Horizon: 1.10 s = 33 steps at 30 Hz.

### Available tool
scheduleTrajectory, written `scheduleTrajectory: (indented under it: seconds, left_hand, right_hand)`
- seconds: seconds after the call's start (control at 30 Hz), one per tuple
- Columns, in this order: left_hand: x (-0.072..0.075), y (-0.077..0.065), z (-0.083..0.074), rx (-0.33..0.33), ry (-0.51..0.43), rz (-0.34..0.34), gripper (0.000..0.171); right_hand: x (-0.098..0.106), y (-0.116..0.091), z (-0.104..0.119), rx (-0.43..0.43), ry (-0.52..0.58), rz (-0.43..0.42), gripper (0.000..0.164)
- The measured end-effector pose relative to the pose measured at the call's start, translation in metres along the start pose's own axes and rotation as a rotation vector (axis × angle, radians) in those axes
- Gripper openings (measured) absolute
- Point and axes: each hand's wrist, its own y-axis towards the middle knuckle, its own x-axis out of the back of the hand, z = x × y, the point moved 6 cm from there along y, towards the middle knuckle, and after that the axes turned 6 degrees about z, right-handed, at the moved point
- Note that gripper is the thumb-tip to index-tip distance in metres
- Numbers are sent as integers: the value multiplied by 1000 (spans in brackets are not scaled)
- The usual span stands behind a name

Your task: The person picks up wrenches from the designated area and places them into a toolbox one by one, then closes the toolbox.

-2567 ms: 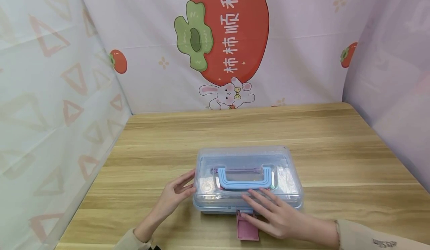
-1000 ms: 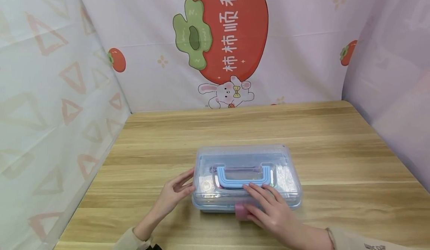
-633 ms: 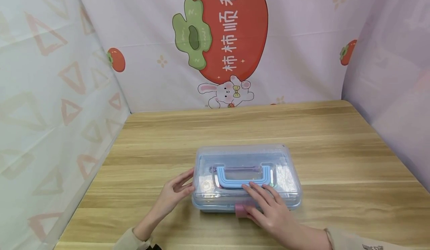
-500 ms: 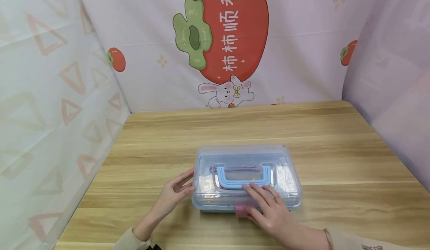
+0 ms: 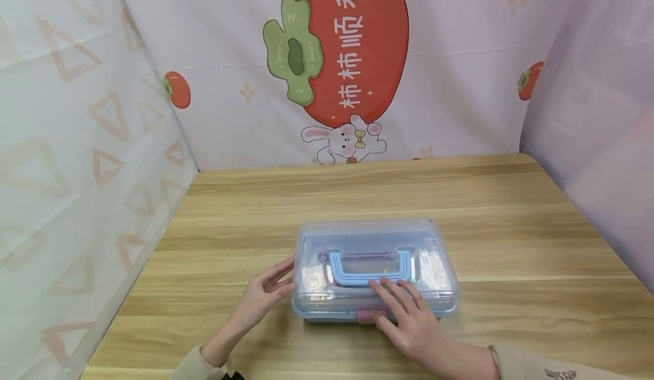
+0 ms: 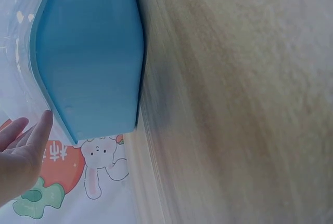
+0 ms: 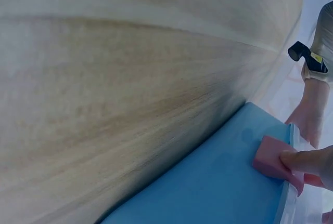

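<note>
A storage box with a clear lid (image 5: 378, 233) and a light-blue base (image 6: 91, 52) lies on the table, lid down. A blue handle (image 5: 370, 279) rests flat on the lid, and a pink latch (image 7: 273, 159) sits at the front edge. My right hand (image 5: 416, 334) presses the latch with its thumb, while its other fingers lie on the lid by the handle. With extended fingers, my left hand (image 5: 260, 300) touches the box's left end. Through the lid, a purple item and other small contents show, too blurred to name.
The wooden table (image 5: 230, 209) stretches around the box on all sides. Patterned cloth hangs at the back (image 5: 460, 96) and along both sides. A black strap device (image 7: 309, 57) is on the left wrist.
The pink latch has swung up from hanging outward to lie against the box front, pushed by my right thumb. My right hand has shifted slightly leftward; my left hand keeps its place.
</note>
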Motion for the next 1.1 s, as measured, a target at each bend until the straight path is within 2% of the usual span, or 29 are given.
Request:
scheduleTrajectory:
  seconds: [0.37,0.63,0.77,0.93,1.03,1.1]
  left_hand:
    - [1,1,1,30,13,9,54]
    - [6,2,-6,53,103,32,53]
    - [10,2,-12,40,207,10,49]
    - [16,0,-20,-2,399,-42,40]
    - [19,-2,-26,-105,540,-79,36]
    - [21,-4,-30,-199,643,-112,36]
  right_hand:
    - [1,-2,-2,-8,40,57,33]
    - [9,1,-9,60,131,105,31]
    - [14,2,-16,58,208,127,31]
    - [23,2,-30,21,324,89,27]
    - [29,-1,-44,-32,392,71,29]
    - [33,-6,-55,-92,419,82,32]
